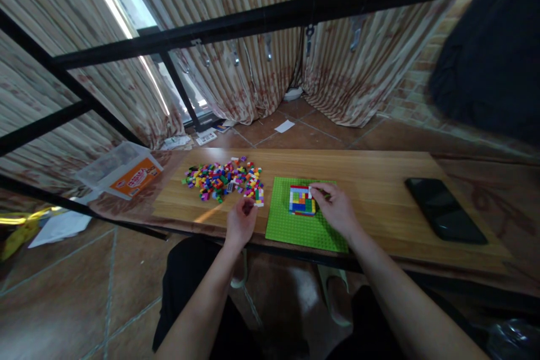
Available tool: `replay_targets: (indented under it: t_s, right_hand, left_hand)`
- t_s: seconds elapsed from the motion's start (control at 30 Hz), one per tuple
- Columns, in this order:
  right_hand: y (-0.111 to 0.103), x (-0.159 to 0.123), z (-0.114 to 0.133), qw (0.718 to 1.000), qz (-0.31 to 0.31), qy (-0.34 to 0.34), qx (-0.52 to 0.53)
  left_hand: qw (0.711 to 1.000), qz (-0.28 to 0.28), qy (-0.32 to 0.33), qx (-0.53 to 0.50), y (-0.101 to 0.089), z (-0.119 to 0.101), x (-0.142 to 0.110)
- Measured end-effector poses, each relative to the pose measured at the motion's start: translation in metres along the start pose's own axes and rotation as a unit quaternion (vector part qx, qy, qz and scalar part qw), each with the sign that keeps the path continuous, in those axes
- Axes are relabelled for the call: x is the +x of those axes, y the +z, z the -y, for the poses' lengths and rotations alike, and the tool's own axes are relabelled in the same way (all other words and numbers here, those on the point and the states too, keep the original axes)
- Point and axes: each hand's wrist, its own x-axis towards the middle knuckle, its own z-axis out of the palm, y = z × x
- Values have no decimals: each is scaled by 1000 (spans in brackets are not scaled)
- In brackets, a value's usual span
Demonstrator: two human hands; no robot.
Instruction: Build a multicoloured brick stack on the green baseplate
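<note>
Left grip (pixel 240 224) beside brick pile (pixel 219 179), contents indistinct

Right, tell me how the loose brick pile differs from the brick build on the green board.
The pile lies scattered; the build is fitted together in a rough square. The pile sits directly on the wooden table; the build stands on the green board. The pile spreads wider than the build. Both are bricks of many colors.
</note>
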Motion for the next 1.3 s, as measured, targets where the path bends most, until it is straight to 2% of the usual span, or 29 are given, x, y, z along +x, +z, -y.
replay_targets:
  t_s: [0.4, 0.93, 1.17, 1.3]
  right_hand:
    - [2, 6, -13, 995, 24, 44, 84]
    - [5, 13, -7, 989, 56, 72, 116]
    - [2, 10, -7, 986, 47, 67, 148]
    - [-2, 11, -9, 987, 22, 95, 127]
  left_hand:
    - [1000, -3, 0, 1, 1, 3, 1]
    - [999, -2, 10, 33, -1, 0, 0]
    - [998, -10, -7, 57, -1, -3, 4]
    - [992, -35, -14, 124, -1, -9, 5]
